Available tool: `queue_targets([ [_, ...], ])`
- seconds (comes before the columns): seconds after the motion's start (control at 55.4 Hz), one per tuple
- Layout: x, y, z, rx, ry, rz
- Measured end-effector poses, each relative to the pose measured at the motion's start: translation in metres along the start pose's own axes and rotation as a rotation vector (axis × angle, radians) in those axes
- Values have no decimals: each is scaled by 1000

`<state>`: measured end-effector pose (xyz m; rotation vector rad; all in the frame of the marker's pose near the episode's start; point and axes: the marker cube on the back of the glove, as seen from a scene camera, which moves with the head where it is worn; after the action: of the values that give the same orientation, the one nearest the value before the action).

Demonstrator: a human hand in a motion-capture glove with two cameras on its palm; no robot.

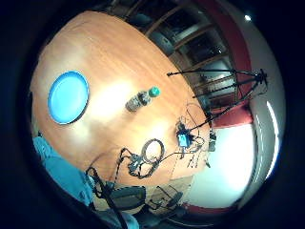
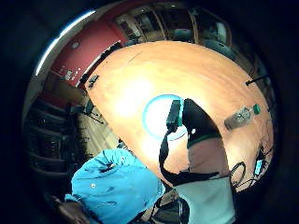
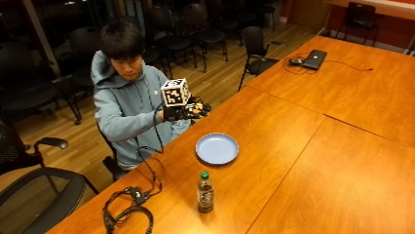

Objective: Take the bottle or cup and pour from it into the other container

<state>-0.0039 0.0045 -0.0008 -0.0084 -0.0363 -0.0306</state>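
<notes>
My right hand (image 3: 183, 111) was up in front of my chest, off the table, holding nothing. Fingers looked loosely curled, relaxed, no contact with anything.

Bottle (image 3: 205, 192) stood upright near the tabletop edge on my side, well apart from my hand. The blue bowl (image 3: 217, 148) sat between the two, also close to that edge, with a clear gap to the bottle. The palm views agreed: bottle (image 1: 141, 99) alone on bare wood, bowl (image 1: 68, 97) off to one side of it.

Handling, my read only:
- Bottle looked like clear plastic with dark liquid, roughly half to two-thirds full, green screw cap on. Moderate weight, probably thin-walled, so it should give a little if squeezed.
- Smooth round body with a label band, likely slick. Best hold was mid-body, around the label, thumb opposite fingers.
- Avoid the neck: narrow, top-heavy lever when tilting.
- Cap appeared closed, so it had to come off before any pour.

Bowl was shallow, wide, rigid, with a low rim: easy target, but splash risk if poured from high up. It looked light and might slide on the polished wooden tabletop (image 3: 311, 146).

Cables lay near the table's corner, beyond the bottle and out of the reach path.
</notes>
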Motion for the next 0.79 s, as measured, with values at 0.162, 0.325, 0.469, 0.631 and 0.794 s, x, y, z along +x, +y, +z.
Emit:
queue_targets([
  [0.162, 2, 12, 1, 29, -10, -6],
  [0.325, 23, 28, -5, 123, -1, 0],
  [0.469, 51, 43, -7, 188, 7, 41],
  [0.631, 84, 58, -3, 222, 0, 91],
  [0.794, 115, 78, 3, 254, -83, 132],
])
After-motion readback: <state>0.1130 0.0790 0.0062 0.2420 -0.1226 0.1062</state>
